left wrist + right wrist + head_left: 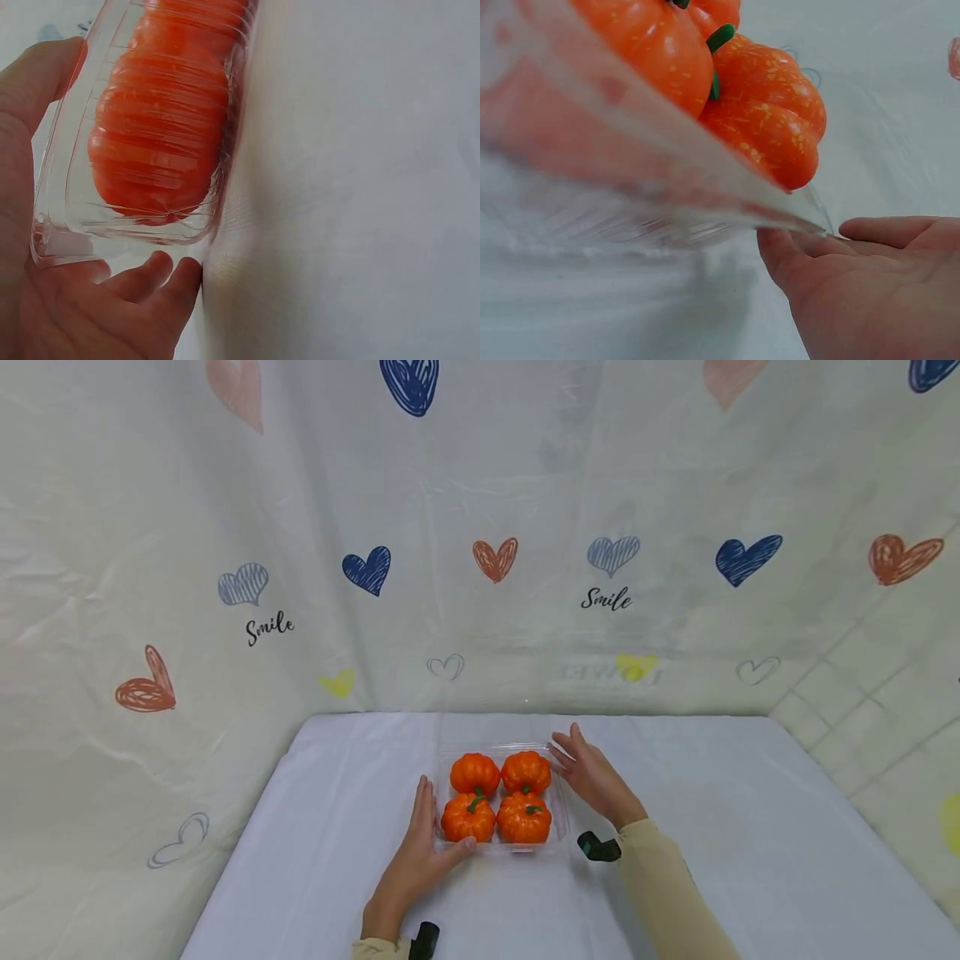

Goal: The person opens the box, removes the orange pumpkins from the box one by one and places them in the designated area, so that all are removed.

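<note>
Four small orange toy pumpkins [476, 773] with green stems sit in two rows inside a clear plastic container [517, 850] on the table. My left hand [420, 852] spans the container's near left corner, its straight fingers along the left side and its thumb at the front rim. In the left wrist view the thumb touches the clear plastic, beside one pumpkin [161, 135] seen through the wall. At the far right corner is my right hand [596, 781], fingers extended and spread. Its fingertips meet the clear plastic edge in the right wrist view, below a pumpkin [769, 112].
A white cloth covers the table [712, 802]. Behind it hangs a pale curtain [540, 627] printed with hearts and words. Dark wrist camera pieces [598, 847] show near both sleeves [667, 885].
</note>
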Demonstrator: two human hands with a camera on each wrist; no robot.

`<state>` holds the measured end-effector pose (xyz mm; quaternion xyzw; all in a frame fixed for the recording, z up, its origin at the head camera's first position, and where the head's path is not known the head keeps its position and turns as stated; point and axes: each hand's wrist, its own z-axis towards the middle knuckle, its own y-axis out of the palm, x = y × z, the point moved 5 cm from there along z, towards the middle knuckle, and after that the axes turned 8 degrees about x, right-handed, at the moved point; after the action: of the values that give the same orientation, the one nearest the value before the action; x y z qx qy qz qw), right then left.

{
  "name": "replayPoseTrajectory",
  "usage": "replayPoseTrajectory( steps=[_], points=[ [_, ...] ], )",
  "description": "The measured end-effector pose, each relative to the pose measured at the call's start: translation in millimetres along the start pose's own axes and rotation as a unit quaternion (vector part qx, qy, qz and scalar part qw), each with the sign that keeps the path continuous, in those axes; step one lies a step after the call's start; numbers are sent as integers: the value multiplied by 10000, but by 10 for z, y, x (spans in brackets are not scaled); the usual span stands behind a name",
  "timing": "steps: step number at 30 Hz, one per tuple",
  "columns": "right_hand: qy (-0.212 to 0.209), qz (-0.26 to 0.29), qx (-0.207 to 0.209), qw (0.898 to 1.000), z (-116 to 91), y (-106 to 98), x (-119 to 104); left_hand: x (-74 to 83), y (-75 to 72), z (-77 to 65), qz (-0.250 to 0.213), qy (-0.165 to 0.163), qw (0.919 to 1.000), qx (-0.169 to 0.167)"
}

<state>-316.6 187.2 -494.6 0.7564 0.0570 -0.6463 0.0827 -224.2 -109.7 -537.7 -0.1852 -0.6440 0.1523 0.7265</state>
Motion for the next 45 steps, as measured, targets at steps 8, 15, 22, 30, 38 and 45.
replayPoseTrajectory(
  steps=[8,15,22,30,38,45],
  points=[
    [-29,-305,14,9995,-36,4,3,-21,15,-6,166,-36,9999,-22],
    [-534,-1575,375,9854,-96,5,-189,-22,23,-12,166,-25,9998,-54],
    [-1210,-2605,113,9578,-91,219,-336,-38,16,-1,230,-75,9997,-9],
    [-1406,-3481,-175,9267,-109,375,-198,-42,27,0,210,-53,9998,-40],
    [-1756,-3580,178,9169,-116,412,-130,-29,24,-4,235,-117,9997,-25],
    [-2082,-3604,267,9089,-160,390,-171,-10,28,-18,230,-116,9997,-24]
  ],
)
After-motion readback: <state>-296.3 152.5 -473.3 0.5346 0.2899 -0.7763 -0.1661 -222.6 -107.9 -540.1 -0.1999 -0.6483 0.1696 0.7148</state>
